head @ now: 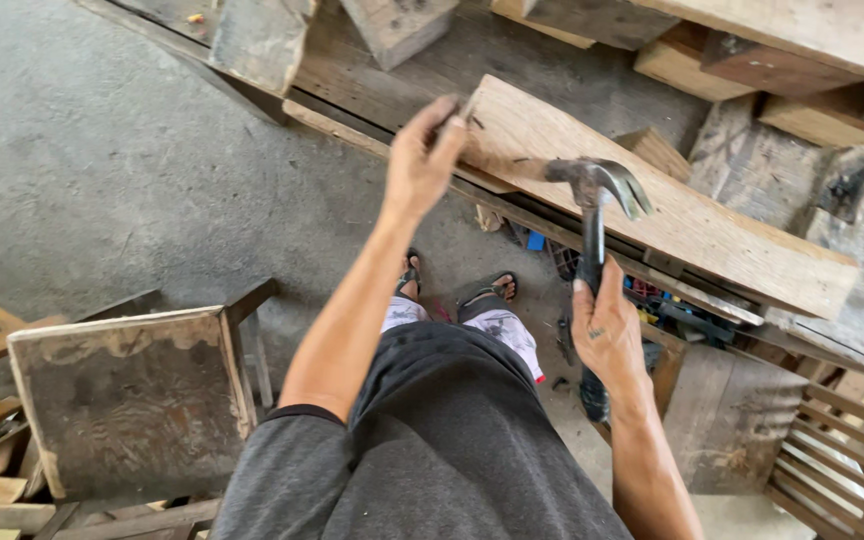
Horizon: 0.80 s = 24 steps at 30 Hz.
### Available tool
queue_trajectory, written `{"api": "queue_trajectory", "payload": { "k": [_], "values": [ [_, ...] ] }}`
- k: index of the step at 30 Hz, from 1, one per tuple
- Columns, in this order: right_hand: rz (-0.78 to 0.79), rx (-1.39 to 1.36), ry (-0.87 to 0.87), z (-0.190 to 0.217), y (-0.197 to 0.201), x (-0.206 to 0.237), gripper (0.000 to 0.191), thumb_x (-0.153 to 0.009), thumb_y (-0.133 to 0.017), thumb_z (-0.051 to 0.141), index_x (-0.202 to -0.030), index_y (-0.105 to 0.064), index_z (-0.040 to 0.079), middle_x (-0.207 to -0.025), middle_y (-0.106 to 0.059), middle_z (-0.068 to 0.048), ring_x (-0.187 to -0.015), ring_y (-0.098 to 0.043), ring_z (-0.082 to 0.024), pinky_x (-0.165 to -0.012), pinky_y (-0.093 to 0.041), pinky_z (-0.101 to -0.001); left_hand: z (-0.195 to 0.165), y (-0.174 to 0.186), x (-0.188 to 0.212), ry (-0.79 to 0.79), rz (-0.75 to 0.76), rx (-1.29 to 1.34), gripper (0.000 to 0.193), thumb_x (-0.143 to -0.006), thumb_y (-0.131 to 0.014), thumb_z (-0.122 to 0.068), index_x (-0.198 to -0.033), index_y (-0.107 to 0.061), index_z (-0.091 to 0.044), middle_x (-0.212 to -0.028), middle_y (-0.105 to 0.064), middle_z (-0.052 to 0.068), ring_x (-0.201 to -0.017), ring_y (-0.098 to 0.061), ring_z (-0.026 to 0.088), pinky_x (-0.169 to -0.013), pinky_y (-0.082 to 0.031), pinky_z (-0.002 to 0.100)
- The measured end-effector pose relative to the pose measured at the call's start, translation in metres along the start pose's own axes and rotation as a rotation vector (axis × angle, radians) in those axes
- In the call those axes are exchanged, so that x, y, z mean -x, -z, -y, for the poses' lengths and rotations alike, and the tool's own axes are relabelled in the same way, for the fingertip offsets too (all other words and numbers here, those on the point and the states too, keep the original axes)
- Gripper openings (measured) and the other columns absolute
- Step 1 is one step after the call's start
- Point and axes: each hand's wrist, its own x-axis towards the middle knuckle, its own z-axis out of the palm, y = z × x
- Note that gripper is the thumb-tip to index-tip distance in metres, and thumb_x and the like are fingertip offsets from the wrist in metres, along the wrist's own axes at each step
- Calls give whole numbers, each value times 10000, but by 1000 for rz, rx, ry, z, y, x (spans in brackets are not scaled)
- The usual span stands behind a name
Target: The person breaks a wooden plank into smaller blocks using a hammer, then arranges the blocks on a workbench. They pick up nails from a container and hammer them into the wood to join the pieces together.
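Grey, stained concrete floor (102, 150) fills the head view, with rough timber stacked on a worn wooden surface (552, 70) ahead. On it lies a pale, curved-edged board (692, 225), its grain coarse. The left hand (420, 160) has its grip closed on the board's near end, fingers pinched together as if steadying something small there; I cannot tell what. The right hand (607, 335) has its grip clamped round the black handle of a claw hammer (597, 195), whose dull steel head hangs above the board, just right of the left grip. A misjudged swing could catch those fingers, since head and fingertips sit so near; the board's overhang could also tip. Below the left arm stands a scuffed square stool (122, 400); feet in sandals (492, 290) show beneath.
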Motion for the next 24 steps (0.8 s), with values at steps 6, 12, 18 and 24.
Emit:
{"api": "queue_trajectory", "payload": {
  "k": [6, 12, 18, 24],
  "values": [
    [13, -139, -59, -16, -16, 0, 226, -1071, -553, 190, -1179, -456, 17, -711, -649, -170, -599, -674, -307, -535, -514, -424, 23, -29, 18, -215, -37, 23, 534, -1013, -705, -115, -1491, -511, 20, -1458, -610, 193, -1314, -603, 230, -1117, -469, 328],
    [-28, -486, -36, -11, -9, 12, 211, -1078, -502, 190, -1229, -514, 43, -765, -646, -68, -586, -628, -147, -509, -523, -321, 21, -24, 17, -267, -68, -200, 502, -1015, -683, -188, -1474, -545, -41, -1252, -722, 153, -1084, -714, 232, -961, -553, 323],
    [-695, -498, 699, 41, 63, 19, 304, -1071, -482, 380, -1119, -631, 119, -783, -696, -92, -579, -576, -201, -498, -477, -374, 18, -24, 20, -207, -41, -184, 490, -1044, -629, -224, -1488, -536, -40, -1138, -755, 109, -1026, -722, 226, -925, -559, 308],
    [-101, -326, 275, 43, 23, -6, 351, -1066, -516, 325, -1184, -579, 1, -754, -675, -118, -598, -670, -172, -488, -527, -345, 15, -26, 18, -245, -89, -220, 468, -1038, -636, -243, -1457, -565, -47, -1243, -726, 129, -1067, -714, 239, -936, -552, 312]
  ]
}}
